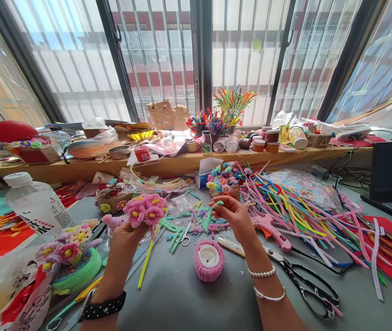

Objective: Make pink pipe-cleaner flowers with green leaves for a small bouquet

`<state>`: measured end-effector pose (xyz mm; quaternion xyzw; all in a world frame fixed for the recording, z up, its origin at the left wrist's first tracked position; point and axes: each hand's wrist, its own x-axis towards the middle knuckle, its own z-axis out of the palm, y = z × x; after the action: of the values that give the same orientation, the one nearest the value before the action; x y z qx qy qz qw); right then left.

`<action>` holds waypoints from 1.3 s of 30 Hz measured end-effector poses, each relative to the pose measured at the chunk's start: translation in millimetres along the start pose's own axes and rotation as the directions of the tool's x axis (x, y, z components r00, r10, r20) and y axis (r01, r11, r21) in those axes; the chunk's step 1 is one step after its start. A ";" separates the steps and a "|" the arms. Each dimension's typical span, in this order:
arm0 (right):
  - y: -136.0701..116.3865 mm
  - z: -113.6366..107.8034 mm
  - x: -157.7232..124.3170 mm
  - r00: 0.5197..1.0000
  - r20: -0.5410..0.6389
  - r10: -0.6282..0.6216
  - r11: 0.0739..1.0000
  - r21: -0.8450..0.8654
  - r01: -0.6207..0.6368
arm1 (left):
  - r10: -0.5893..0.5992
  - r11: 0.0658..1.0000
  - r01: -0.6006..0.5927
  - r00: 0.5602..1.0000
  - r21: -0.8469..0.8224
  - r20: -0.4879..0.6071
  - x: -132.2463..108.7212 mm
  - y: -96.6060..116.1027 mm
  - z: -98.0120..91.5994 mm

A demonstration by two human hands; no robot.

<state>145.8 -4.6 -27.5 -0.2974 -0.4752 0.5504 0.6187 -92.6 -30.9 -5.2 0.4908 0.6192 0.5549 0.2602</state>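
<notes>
My left hand is closed around the lower part of a bunch of pink pipe-cleaner flowers with yellow centres. Between the thumb and fingers of my right hand is a short, bent green pipe cleaner. On the grey table between my forearms stands a round pink fuzzy pot with a white roll inside. A yellow-green pipe cleaner slants down beside my left hand. Small scissors lie beyond the pot, near mint-green pipe-cleaner pieces.
Large black-handled scissors and a pink glue gun lie to the right, before a heap of coloured pipe cleaners. At left stand a plastic bottle and a green base with fuzzy flowers. Jars line the windowsill.
</notes>
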 end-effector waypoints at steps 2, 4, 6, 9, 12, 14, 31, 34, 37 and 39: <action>-1.5 0.6 -0.9 0.998 0.007 -0.068 0.998 -0.005 0.068 | -0.078 0.976 0.111 0.981 -0.187 0.175 -4.7 10.6 33.4; -3.3 0.7 -1.8 0.995 0.008 -0.104 0.995 -0.004 0.104 | -0.056 0.948 0.149 0.948 -0.282 0.314 -10.5 19.4 64.6; -4.6 0.8 -2.2 0.992 0.001 -0.126 0.992 0.009 0.126 | -0.027 0.919 0.171 0.926 -0.356 0.375 -16.8 24.3 87.5; -3.8 2.6 -1.8 0.989 -0.001 -0.150 0.988 0.042 0.150 | -0.003 0.873 0.185 0.927 -0.452 0.374 -23.9 22.8 103.4; -0.6 6.4 -1.0 0.989 0.031 -0.147 0.987 0.066 0.145 | 0.019 0.863 0.151 0.944 -0.482 0.330 -25.8 14.9 104.8; 1.3 8.2 -0.5 0.990 0.032 -0.139 0.989 0.057 0.137 | 0.021 0.862 0.139 0.951 -0.487 0.309 -25.6 10.2 103.4; 7.7 6.6 -0.2 0.992 0.114 -0.062 0.998 -0.019 0.065 | -0.024 0.871 0.160 0.958 -0.465 0.285 -30.3 9.6 101.5; 9.0 5.6 0.8 0.993 0.090 -0.071 0.997 -0.028 0.073 | 0.023 0.898 0.110 0.955 -0.426 0.295 -29.3 7.1 101.7; 9.7 5.1 1.1 0.995 0.053 -0.083 0.995 -0.057 0.086 | 0.064 0.933 0.038 0.961 -0.357 0.269 -27.6 3.6 101.4; 9.4 5.5 1.0 0.994 0.025 -0.102 0.991 -0.082 0.104 | 0.074 0.953 0.004 0.967 -0.304 0.244 -27.3 1.0 101.3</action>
<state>137.0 -2.4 -33.6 -0.2922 -0.5188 0.5005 0.6284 6.0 -11.7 -35.5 0.5231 0.4801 0.5804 0.3989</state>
